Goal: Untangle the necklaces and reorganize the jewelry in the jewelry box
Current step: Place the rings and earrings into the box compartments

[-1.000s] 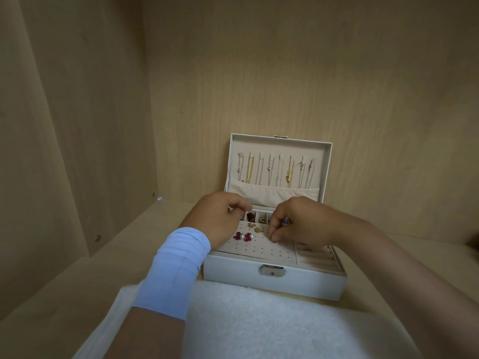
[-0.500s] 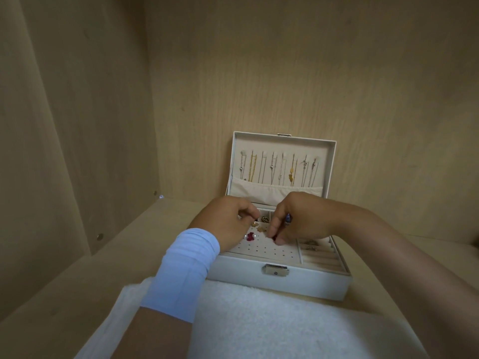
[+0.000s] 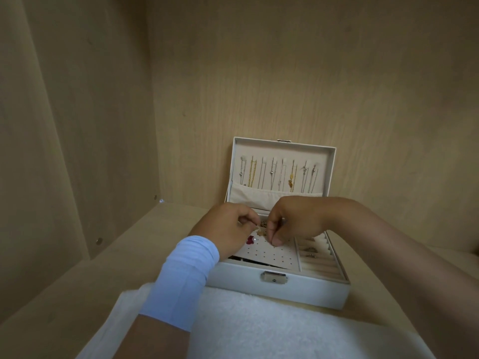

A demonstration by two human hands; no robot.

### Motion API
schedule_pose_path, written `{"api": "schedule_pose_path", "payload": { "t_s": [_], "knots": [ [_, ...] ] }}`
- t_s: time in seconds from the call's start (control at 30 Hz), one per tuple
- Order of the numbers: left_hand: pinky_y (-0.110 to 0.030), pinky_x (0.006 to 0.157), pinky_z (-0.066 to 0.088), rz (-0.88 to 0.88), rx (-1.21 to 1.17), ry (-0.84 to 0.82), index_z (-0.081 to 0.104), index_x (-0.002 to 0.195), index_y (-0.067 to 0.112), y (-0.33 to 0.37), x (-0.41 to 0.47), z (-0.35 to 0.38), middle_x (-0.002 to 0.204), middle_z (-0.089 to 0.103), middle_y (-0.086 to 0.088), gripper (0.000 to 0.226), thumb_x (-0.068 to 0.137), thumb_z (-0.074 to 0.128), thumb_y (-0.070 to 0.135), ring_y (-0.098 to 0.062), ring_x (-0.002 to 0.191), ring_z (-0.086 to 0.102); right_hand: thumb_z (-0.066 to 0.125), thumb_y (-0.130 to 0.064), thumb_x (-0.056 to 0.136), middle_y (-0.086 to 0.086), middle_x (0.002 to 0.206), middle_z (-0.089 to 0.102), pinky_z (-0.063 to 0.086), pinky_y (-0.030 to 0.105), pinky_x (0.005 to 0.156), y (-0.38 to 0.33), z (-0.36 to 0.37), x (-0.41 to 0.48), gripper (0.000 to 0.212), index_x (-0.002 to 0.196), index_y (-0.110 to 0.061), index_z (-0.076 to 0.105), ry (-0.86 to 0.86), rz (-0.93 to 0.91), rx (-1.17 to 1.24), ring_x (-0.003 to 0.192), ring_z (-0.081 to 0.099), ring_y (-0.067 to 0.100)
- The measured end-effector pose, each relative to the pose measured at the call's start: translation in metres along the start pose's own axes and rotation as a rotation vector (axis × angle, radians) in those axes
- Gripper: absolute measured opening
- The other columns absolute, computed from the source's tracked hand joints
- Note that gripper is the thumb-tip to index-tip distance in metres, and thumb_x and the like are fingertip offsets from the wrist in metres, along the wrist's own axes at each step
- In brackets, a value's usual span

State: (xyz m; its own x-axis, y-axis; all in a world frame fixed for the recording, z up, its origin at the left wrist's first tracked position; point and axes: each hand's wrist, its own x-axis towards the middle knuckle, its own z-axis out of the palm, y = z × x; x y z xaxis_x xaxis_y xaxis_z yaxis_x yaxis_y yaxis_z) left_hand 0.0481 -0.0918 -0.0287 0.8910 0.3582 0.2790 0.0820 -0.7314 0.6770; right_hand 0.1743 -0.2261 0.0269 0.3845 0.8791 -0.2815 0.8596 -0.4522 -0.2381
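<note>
As left hand and right hand fingers pinch small gold piece, earring panel now sits tilted, near-left edge lifted; earring sorting apparently ongoing.

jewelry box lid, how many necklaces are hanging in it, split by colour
gold necklaces: 2
silver necklaces: 6
total: 8

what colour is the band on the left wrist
Light blue; the band shows best in the head view.
</note>
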Motion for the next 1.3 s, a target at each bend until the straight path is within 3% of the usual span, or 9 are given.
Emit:
{"api": "schedule_pose_path", "payload": {
  "t_s": [0.1,0.27,0.63,0.73,0.83,1.0,1.1,1.2,1.3],
  "knots": [
    [-0.010,0.072,0.048,0.007,-0.065,0.042,0.071,0.089,0.037,0.002,0.000,0.000,0.082,0.068,0.019,0.016,0.090,0.064,0.023,0.007,0.072,0.062,0.071,-0.026,0.088,-0.020,0.085,0.071,0.044,0.023,0.087,0.002,-0.008,0.000,0.006,0.086,-0.031,0.075,-0.053,0.013,0.050,0.091,0.061,0.000],
    [-0.017,0.075,0.050,0.002,0.000,0.012,0.069,0.080,0.043,-0.002,0.000,-0.001,0.083,0.068,0.022,0.022,0.085,0.066,0.021,0.007,0.067,0.057,0.068,-0.021,0.092,-0.015,0.067,0.066,0.040,0.021,0.057,0.005,-0.013,-0.001,0.009,0.085,-0.024,0.073,-0.046,-0.018,0.250,0.057,0.047,0.006],
    [-0.015,0.077,0.052,-0.028,-0.462,0.244,0.076,0.091,0.024,0.003,-0.005,-0.028,0.081,0.075,0.010,0.015,0.079,0.077,0.015,0.000,0.080,0.070,0.076,-0.014,0.084,0.004,0.069,0.070,0.026,0.023,0.043,-0.022,0.003,0.013,0.013,0.096,-0.009,0.077,0.425,-0.164,0.966,0.046,0.034,0.012],
    [-0.005,0.060,0.046,-0.120,-0.533,0.267,0.076,0.086,0.022,-0.001,-0.007,-0.035,0.074,0.074,0.010,0.011,0.079,0.078,0.015,0.006,0.064,0.065,0.075,-0.014,0.086,-0.003,0.059,0.066,0.032,0.020,0.042,-0.032,0.008,0.016,0.010,0.095,-0.011,0.079,0.517,-0.192,0.926,0.045,0.038,0.011],
    [-0.007,0.053,0.042,-0.167,-0.512,0.191,0.076,0.083,0.021,-0.005,-0.010,-0.040,0.079,0.076,0.005,0.007,0.087,0.070,0.020,0.000,0.059,0.056,0.074,-0.014,0.087,-0.007,0.077,0.074,0.042,0.013,0.052,-0.036,0.011,0.017,0.011,0.096,-0.018,0.079,0.593,-0.234,0.732,0.049,0.053,0.001],
    [-0.019,0.060,0.041,-0.217,-0.479,0.032,0.076,0.093,0.020,-0.011,-0.011,-0.043,0.087,0.076,0.007,0.016,0.091,0.063,0.031,-0.005,0.065,0.053,0.078,-0.019,0.084,-0.009,0.089,0.076,0.048,0.023,0.056,-0.034,0.018,0.022,0.014,0.096,-0.026,0.080,0.620,-0.295,0.522,0.053,0.054,0.007],
    [-0.018,0.060,0.040,-0.203,-0.426,-0.036,0.075,0.094,0.025,-0.014,-0.011,-0.046,0.088,0.076,0.009,0.019,0.094,0.059,0.036,-0.004,0.064,0.055,0.077,-0.021,0.084,-0.001,0.081,0.077,0.054,0.039,0.062,-0.032,0.022,0.023,0.010,0.091,-0.027,0.080,0.612,-0.293,0.566,0.061,0.062,0.031],
    [-0.022,0.067,0.046,-0.219,-0.307,-0.077,0.074,0.088,0.025,-0.018,-0.012,-0.048,0.084,0.076,0.009,0.026,0.096,0.053,0.039,-0.008,0.064,0.058,0.079,-0.018,0.082,-0.003,0.076,0.076,0.047,0.020,0.058,-0.033,0.028,0.022,0.007,0.088,-0.021,0.081,0.615,-0.262,0.587,0.052,0.058,0.005],
    [-0.027,0.079,0.050,-0.254,-0.118,-0.056,0.075,0.079,0.022,-0.029,-0.012,-0.049,0.079,0.072,0.009,0.020,0.089,0.062,0.034,-0.010,0.072,0.060,0.082,-0.022,0.079,-0.011,0.075,0.075,0.054,0.024,0.068,-0.036,0.038,0.020,0.005,0.081,-0.026,0.080,0.583,-0.213,0.475,0.066,0.067,0.002]
  ]
}}
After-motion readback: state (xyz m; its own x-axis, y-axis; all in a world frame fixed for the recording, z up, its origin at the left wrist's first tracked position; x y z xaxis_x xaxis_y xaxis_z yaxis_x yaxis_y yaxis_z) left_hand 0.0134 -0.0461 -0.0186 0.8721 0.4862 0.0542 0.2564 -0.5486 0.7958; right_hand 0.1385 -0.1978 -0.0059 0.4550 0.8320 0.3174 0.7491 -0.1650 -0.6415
